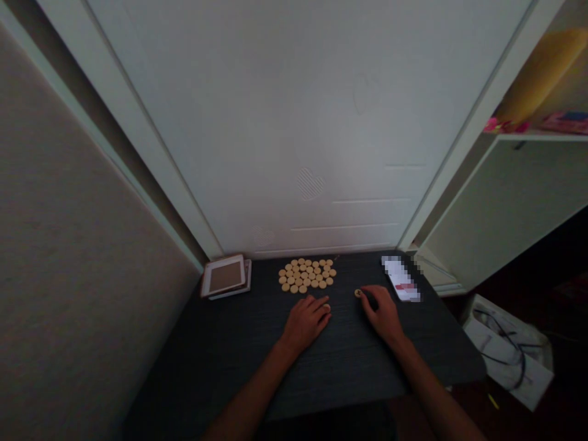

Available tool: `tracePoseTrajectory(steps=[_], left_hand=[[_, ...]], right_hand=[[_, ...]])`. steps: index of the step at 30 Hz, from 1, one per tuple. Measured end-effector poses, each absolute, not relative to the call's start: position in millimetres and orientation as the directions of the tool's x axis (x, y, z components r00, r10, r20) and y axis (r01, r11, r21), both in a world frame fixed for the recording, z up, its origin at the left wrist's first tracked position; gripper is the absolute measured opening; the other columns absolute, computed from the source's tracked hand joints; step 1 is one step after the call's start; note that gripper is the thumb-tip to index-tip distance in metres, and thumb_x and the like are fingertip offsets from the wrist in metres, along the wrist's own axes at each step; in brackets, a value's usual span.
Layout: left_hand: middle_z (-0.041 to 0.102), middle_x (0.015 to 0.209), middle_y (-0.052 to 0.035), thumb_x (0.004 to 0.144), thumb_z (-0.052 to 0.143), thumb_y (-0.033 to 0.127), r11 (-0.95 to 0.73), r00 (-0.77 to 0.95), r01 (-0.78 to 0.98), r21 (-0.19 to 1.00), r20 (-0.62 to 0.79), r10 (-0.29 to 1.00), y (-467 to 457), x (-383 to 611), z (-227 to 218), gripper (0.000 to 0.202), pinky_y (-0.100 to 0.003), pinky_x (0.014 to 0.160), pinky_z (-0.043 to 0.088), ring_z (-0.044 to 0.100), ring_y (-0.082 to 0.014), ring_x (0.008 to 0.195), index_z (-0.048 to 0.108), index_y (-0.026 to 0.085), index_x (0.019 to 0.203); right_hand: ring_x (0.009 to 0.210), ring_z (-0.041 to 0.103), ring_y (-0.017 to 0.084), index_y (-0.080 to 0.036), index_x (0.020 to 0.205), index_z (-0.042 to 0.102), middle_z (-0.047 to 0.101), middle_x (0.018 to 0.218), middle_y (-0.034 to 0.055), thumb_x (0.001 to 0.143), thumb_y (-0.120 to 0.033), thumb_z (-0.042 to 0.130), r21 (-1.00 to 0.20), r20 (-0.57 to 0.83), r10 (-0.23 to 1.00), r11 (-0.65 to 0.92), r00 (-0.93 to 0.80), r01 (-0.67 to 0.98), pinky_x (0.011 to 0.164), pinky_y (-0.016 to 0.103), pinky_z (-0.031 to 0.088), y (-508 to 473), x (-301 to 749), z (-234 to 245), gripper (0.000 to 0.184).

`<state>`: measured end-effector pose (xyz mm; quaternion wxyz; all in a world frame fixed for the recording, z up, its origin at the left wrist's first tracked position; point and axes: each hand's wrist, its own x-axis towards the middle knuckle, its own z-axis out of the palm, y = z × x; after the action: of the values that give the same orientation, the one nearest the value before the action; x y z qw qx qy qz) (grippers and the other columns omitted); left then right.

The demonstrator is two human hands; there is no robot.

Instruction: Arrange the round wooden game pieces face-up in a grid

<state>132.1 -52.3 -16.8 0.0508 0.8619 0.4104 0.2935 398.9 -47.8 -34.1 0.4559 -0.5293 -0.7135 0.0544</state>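
Several round wooden discs (307, 275) lie packed together flat at the far side of a dark table (257, 361). My left hand (307, 320) rests palm down just in front of them, its fingertips closed over a single pale disc (326, 306). My right hand (380, 311) lies on the table to the right, fingers curled, with its fingertips touching a separate disc (358, 293). The dim light hides any markings on the discs.
A framed board (226, 276) lies at the table's far left corner. A white and red packet (401, 278) sits at the far right. A white wall panel rises behind. A white bag with dark cords (508, 352) lies on the floor at the right.
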Motion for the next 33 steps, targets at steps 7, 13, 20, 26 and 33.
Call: tracePoseTrajectory(steps=[7, 13, 20, 26, 33], left_hand=[[0.078, 0.101, -0.0019, 0.088, 0.07, 0.022, -0.688, 0.557, 0.586, 0.428, 0.403, 0.726, -54.5, 118.3, -4.4, 0.009, -0.034, 0.086, 0.055, 0.068, -0.0209, 0.094, 0.069, 0.025, 0.097], [0.075, 0.105, -0.0036, 0.09, 0.068, 0.023, -0.613, 0.454, 0.545, 0.572, 0.413, 0.79, -32.1, 108.6, -4.2, 0.014, -0.035, 0.092, 0.055, 0.07, -0.0209, 0.098, 0.069, 0.025, 0.104], [0.074, 0.112, -0.0064, 0.091, 0.066, 0.026, -0.476, 0.285, 0.441, 0.761, 0.384, 0.878, -26.6, 108.3, -14.3, 0.012, -0.027, 0.074, 0.063, 0.072, -0.0194, 0.1, 0.07, 0.021, 0.101], [0.072, 0.118, -0.0082, 0.087, 0.066, 0.02, -0.339, 0.259, 0.219, 0.915, 0.281, 0.924, -31.8, 113.5, -11.4, 0.017, -0.03, 0.074, 0.065, 0.071, -0.021, 0.103, 0.074, 0.021, 0.102], [0.076, 0.114, -0.0054, 0.091, 0.066, 0.028, -0.215, 0.293, 0.198, 0.956, 0.152, 0.944, -30.8, 116.4, -11.8, 0.02, -0.036, 0.087, 0.063, 0.072, -0.0216, 0.102, 0.073, 0.024, 0.109]], right_hand=[[0.102, 0.066, 0.025, -0.025, 0.114, 0.066, 0.072, 0.107, 0.0075, 0.093, -0.021, 0.058, -0.58, 0.572, 0.798, 0.556, -0.188, 0.595, 0.095, 0.044, 0.054, -57.5, 352.8, -19.7, 0.024], [0.097, 0.068, 0.021, -0.024, 0.117, 0.063, 0.07, 0.105, 0.0064, 0.093, -0.015, 0.055, -0.633, 0.532, 0.814, 0.564, -0.231, 0.531, 0.085, 0.036, 0.058, -43.2, 318.1, -17.8, 0.027], [0.082, 0.066, 0.018, -0.024, 0.118, 0.06, 0.067, 0.102, 0.005, 0.09, -0.013, 0.057, -0.706, 0.459, 0.855, 0.516, -0.241, 0.486, 0.075, 0.031, 0.058, -38.2, 311.3, -26.1, 0.031], [0.089, 0.065, 0.02, -0.025, 0.113, 0.06, 0.065, 0.104, 0.0061, 0.089, -0.012, 0.058, -0.708, 0.454, 0.845, 0.535, -0.283, 0.462, 0.078, 0.033, 0.057, -37.0, 311.2, -27.2, 0.027], [0.096, 0.065, 0.022, -0.026, 0.108, 0.063, 0.067, 0.104, 0.0067, 0.091, -0.014, 0.059, -0.7, 0.48, 0.831, 0.557, -0.283, 0.447, 0.082, 0.036, 0.058, -35.1, 312.1, -27.1, 0.021]])
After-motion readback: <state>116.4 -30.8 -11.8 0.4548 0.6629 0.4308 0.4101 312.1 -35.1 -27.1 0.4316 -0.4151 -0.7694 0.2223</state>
